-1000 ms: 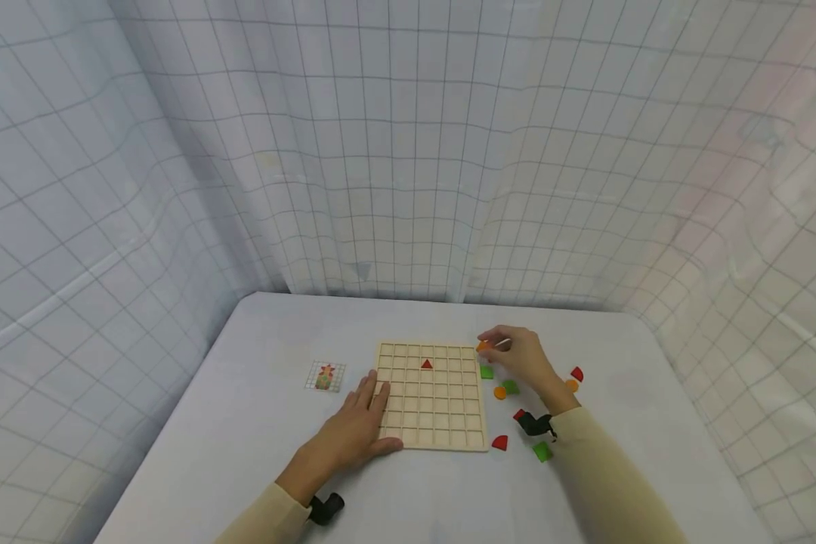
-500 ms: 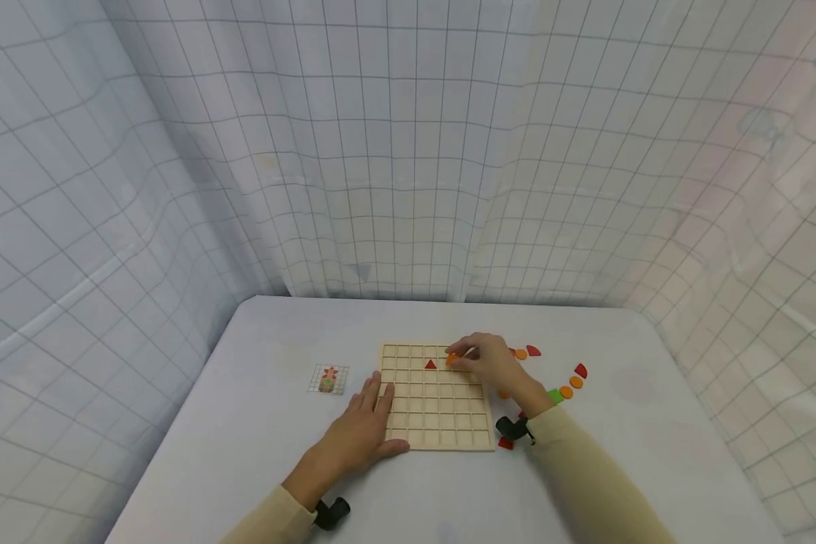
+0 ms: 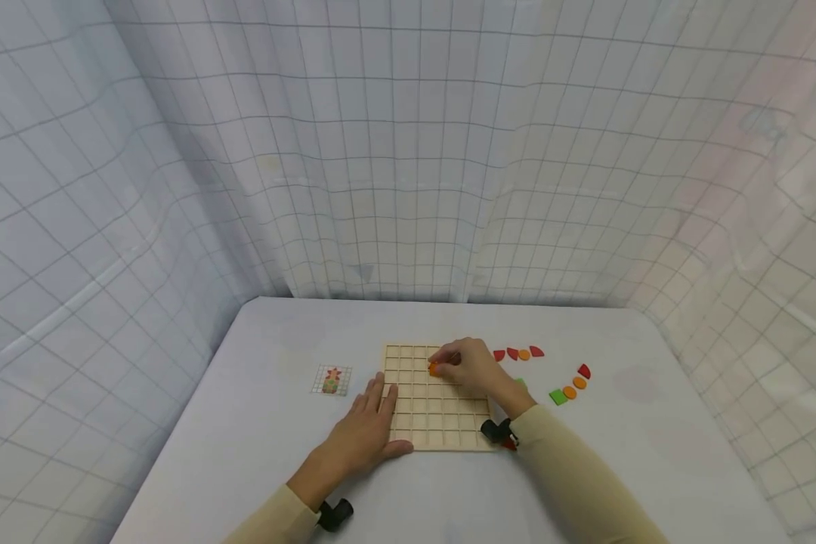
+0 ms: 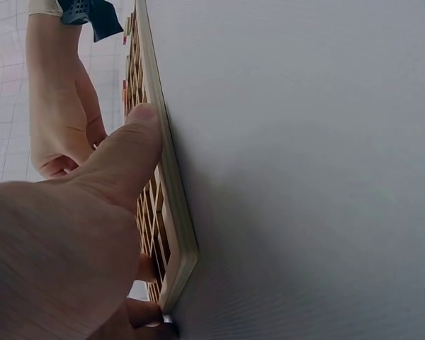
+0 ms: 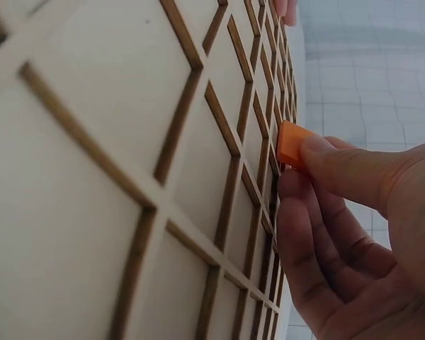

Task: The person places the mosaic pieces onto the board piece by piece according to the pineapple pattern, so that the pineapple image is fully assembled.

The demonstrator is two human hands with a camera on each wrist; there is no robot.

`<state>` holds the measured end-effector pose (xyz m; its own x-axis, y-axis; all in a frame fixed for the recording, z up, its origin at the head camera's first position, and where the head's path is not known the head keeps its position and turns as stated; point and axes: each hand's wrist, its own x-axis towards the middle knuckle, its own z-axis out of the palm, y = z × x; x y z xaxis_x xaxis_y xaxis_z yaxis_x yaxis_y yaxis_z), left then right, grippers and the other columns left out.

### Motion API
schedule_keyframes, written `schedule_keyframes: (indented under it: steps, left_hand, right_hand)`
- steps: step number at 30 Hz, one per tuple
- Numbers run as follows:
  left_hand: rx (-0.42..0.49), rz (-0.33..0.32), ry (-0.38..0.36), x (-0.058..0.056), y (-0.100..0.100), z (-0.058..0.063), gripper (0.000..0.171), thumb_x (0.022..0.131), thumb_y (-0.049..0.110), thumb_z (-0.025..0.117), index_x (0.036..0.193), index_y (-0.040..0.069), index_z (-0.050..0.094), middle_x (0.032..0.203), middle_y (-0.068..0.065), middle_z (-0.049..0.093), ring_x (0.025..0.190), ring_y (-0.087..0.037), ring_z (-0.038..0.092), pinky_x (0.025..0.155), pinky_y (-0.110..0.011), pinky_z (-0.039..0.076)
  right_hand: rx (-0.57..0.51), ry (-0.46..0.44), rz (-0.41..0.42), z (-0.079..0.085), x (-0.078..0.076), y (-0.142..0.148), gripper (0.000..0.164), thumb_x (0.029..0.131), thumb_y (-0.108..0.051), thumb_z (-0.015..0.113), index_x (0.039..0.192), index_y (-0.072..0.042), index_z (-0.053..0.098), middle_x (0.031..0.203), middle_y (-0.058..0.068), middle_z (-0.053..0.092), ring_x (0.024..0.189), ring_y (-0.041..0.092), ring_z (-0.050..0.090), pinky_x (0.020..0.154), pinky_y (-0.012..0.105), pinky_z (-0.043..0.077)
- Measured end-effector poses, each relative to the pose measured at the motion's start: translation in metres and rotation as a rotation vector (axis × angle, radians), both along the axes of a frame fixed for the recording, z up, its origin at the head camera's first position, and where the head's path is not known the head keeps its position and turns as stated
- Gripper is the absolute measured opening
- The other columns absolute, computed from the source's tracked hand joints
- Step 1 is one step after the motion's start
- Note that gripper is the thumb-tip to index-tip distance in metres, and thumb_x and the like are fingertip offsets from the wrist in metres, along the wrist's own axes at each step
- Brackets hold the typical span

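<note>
My right hand (image 3: 474, 368) pinches an orange square-looking tile (image 5: 292, 144) between thumb and fingers, close over the upper middle cells of a wooden grid board (image 3: 425, 412). In the head view only a bit of the orange tile (image 3: 434, 369) shows past the fingertips. The red triangle seen earlier on the board is hidden by this hand. My left hand (image 3: 363, 431) lies along the board's left side, fingers straight. Its thumb (image 4: 134, 142) rests on the front rim of the board in the left wrist view.
Left of the board lies a small card (image 3: 331, 380) with a coloured grid pattern. To the right are loose pieces: red quarter-rounds (image 3: 536, 351), orange discs (image 3: 570, 392) and green squares (image 3: 558, 397). A red piece (image 3: 510, 444) sits by the board's front right corner, partly under the wrist camera.
My right hand has carried the orange tile left, from beyond the board's upper right corner to over its upper middle. The left hand has stayed on the board's left side.
</note>
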<state>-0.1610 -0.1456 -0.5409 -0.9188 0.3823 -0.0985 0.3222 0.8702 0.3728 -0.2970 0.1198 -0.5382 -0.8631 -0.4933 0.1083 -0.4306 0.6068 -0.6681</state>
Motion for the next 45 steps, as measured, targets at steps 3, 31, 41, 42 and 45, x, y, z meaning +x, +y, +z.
schedule_keyframes:
  steps: [3,31,41,42,45]
  left_hand:
    - [0.002,-0.010,0.008,-0.001,0.002,-0.001,0.109,0.106,0.057,0.082,0.177,-0.011,0.036,0.189,-0.040,0.018,0.178,-0.057,0.027,0.139,-0.068,0.038]
    - [-0.001,-0.020,0.041,0.003,-0.001,-0.002,0.109,0.106,0.058,0.081,0.176,-0.012,0.036,0.187,-0.043,0.020,0.175,-0.060,0.029,0.138,-0.071,0.039]
    - [-0.010,-0.012,0.033,0.000,0.000,-0.004,0.108,0.107,0.056,0.081,0.177,-0.011,0.034,0.188,-0.042,0.019,0.176,-0.060,0.028,0.139,-0.070,0.037]
    - [-0.009,-0.011,0.032,0.001,0.000,-0.004,0.108,0.107,0.057,0.081,0.177,-0.011,0.035,0.188,-0.041,0.019,0.176,-0.059,0.028,0.139,-0.070,0.037]
    - [-0.011,-0.005,0.024,0.002,0.000,-0.002,0.109,0.107,0.058,0.081,0.177,-0.011,0.034,0.189,-0.040,0.018,0.177,-0.058,0.027,0.140,-0.069,0.037]
  right_hand:
    - [0.013,0.005,-0.013,0.000,-0.001,-0.001,0.011,0.108,-0.015,0.085,0.117,-0.014,0.092,0.110,0.002,0.090,0.097,0.011,0.079,0.091,0.032,0.068]
    - [0.070,0.006,-0.088,-0.006,0.014,-0.011,0.007,0.102,-0.016,0.093,0.095,-0.014,0.094,0.101,0.000,0.079,0.087,0.007,0.063,0.074,0.025,0.056]
    - [0.065,0.008,-0.068,-0.004,0.020,-0.003,0.005,0.100,-0.017,0.095,0.101,-0.012,0.095,0.101,-0.002,0.080,0.092,0.006,0.069,0.080,0.024,0.062]
    - [0.064,0.016,-0.066,-0.004,0.020,-0.001,0.005,0.100,-0.017,0.095,0.102,-0.012,0.095,0.101,-0.002,0.080,0.092,0.006,0.068,0.079,0.024,0.061]
    - [0.059,0.032,-0.052,-0.004,0.021,0.003,0.005,0.101,-0.016,0.094,0.103,-0.012,0.095,0.101,-0.003,0.082,0.090,0.005,0.068,0.078,0.022,0.060]
